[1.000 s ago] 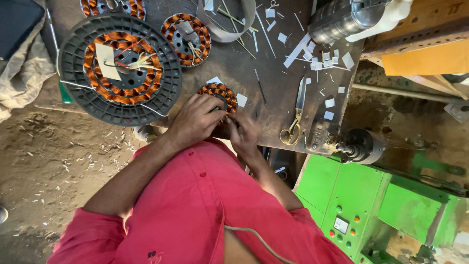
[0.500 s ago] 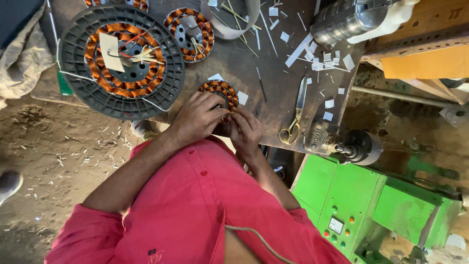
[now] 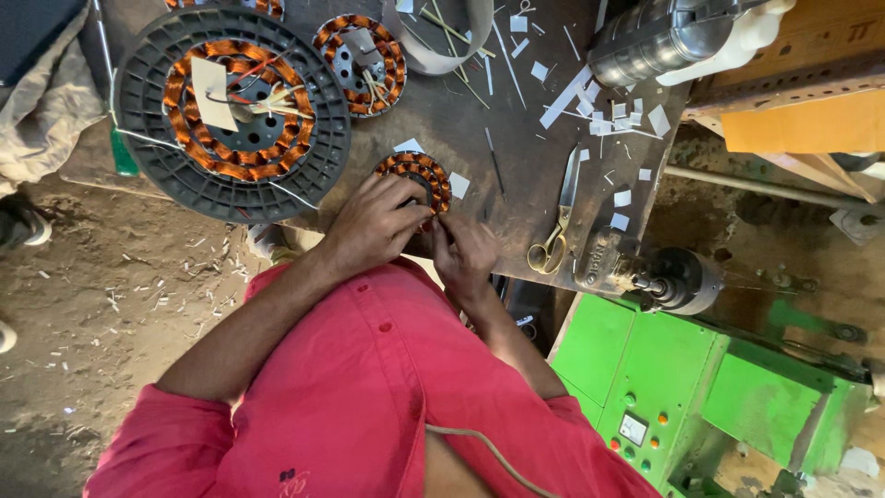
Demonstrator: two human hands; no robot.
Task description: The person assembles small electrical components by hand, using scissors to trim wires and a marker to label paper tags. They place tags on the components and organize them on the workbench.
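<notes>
A small round stator with copper windings [image 3: 415, 171] lies at the near edge of the dark workbench [image 3: 516, 212]. My left hand [image 3: 373, 226] covers its near side, fingers curled onto the rim. My right hand [image 3: 464, 251] is just to the right, fingers pinched together against the stator's edge; what they pinch is too small to tell. Both arms wear red sleeves.
A big black slotted disc with copper coils [image 3: 232, 111] sits at the left, another wound stator [image 3: 359, 63] behind. Scissors with yellow handles [image 3: 556, 231] lie right of my hands among white paper scraps [image 3: 608, 120]. A metal cylinder [image 3: 659, 37], small motor [image 3: 659, 277] and green machine [image 3: 701, 397] stand right.
Both hands stay on the small stator with only slight finger movement. The view has shifted a little; a foot at the left edge has come into sight.
</notes>
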